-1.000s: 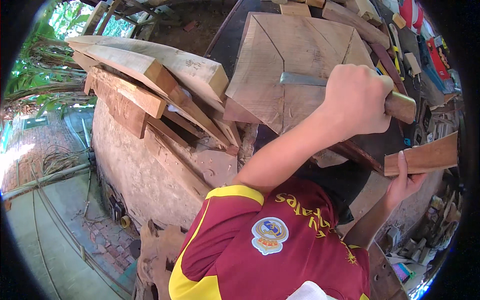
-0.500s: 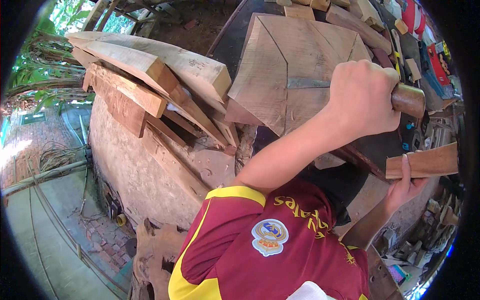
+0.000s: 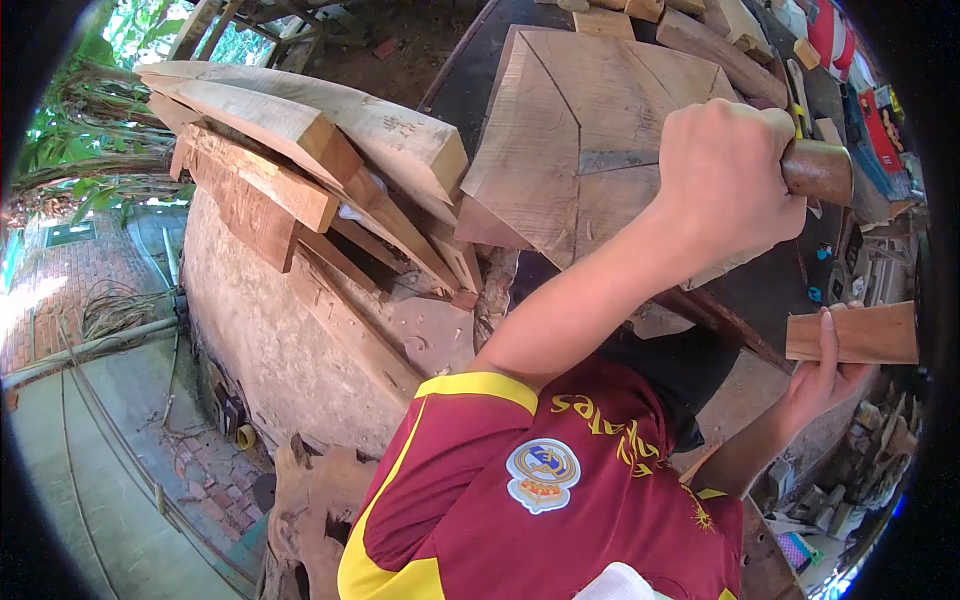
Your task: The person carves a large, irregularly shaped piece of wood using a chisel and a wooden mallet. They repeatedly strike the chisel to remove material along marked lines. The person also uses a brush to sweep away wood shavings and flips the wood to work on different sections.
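While the left hand (image 3: 730,175) is closed in a fist, its fingers wrapped tight around a tool (image 3: 822,173), the right hand (image 3: 822,382) grips a wood block (image 3: 872,334) well apart from it. One digit of the right hand lies up against the block's near face; the others are partly hidden, so how they press there I cannot tell.

Out of one side of the left fist sticks the tool's rounded wooden handle, and out of the other its flat metal blade (image 3: 612,161). This blade reaches over a broad slab (image 3: 535,150), with its tip at a dark line on the wood. Whether it touches the slab I cannot tell.

Below the left forearm is a maroon shirt (image 3: 590,430) with yellow trim. The slab sits on a dark bench (image 3: 768,290), with offcuts (image 3: 718,60) beyond it and a red case (image 3: 877,130) farther right. To the left, beams (image 3: 395,130) lie stacked over a pale, rough surface (image 3: 255,330). Gnarled wood (image 3: 315,500) stands near the left sleeve, and green plants (image 3: 90,135) show at the far left.
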{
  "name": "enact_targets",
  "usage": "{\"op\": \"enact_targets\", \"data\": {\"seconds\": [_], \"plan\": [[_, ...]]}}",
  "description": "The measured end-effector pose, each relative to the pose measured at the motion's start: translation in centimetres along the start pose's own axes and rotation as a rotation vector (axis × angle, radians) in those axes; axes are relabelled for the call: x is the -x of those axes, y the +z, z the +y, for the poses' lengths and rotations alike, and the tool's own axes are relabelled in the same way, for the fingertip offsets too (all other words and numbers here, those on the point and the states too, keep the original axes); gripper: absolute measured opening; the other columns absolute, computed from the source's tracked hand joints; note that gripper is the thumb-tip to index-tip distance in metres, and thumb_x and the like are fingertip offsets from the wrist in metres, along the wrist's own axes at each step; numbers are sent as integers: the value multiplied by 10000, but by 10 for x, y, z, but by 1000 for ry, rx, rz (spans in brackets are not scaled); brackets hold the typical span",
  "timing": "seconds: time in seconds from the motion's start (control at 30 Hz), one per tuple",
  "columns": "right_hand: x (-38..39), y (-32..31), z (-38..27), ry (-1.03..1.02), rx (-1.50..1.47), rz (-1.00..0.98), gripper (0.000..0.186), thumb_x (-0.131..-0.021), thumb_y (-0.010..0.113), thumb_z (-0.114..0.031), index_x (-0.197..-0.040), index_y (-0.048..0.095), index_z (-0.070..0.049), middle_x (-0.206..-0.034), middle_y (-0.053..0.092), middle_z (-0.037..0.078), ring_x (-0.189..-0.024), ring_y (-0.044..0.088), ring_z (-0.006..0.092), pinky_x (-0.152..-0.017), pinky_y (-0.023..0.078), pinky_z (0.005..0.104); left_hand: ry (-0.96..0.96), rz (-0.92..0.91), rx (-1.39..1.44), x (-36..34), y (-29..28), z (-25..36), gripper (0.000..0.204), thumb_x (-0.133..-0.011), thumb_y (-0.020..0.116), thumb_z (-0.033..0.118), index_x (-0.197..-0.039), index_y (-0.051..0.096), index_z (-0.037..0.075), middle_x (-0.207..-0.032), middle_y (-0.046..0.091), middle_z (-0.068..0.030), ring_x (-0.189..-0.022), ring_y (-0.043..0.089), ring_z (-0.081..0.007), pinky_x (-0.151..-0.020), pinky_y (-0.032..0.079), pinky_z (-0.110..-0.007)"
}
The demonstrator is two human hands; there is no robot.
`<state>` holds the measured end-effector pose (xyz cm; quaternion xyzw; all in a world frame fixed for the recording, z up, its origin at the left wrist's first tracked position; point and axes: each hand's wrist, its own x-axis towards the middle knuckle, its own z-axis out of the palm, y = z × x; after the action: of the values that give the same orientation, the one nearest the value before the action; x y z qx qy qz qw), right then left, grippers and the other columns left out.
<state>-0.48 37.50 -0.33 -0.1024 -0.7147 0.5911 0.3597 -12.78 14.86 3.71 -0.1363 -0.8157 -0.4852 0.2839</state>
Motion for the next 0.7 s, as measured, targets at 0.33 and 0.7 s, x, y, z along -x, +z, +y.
{"op": "enact_targets", "data": {"seconds": [0.33, 0.7], "plan": [[-20, 8, -13, -139, -50, -10, 663, -732, 666, 139, -1329, 402, 24, -1138, 565, 192, -980, 585, 257, -857, 537, 420, -64, 24, 14, -5, -5, 4, 165, -510, 672, 180, -601, 591, 68, -553, 561, -156, -576, 593, -376, -546, 495, -438], [-24, 7, -14, -111, -88, -109, 680, -738, 663, 134, -1350, 388, 22, -1126, 561, 180, -979, 576, 254, -870, 520, 413, -51, 47, 37, -2, -6, 6, 204, -485, 695, 198, -595, 583, 66, -545, 553, -150, -572, 589, -372, -534, 487, -429]]}}
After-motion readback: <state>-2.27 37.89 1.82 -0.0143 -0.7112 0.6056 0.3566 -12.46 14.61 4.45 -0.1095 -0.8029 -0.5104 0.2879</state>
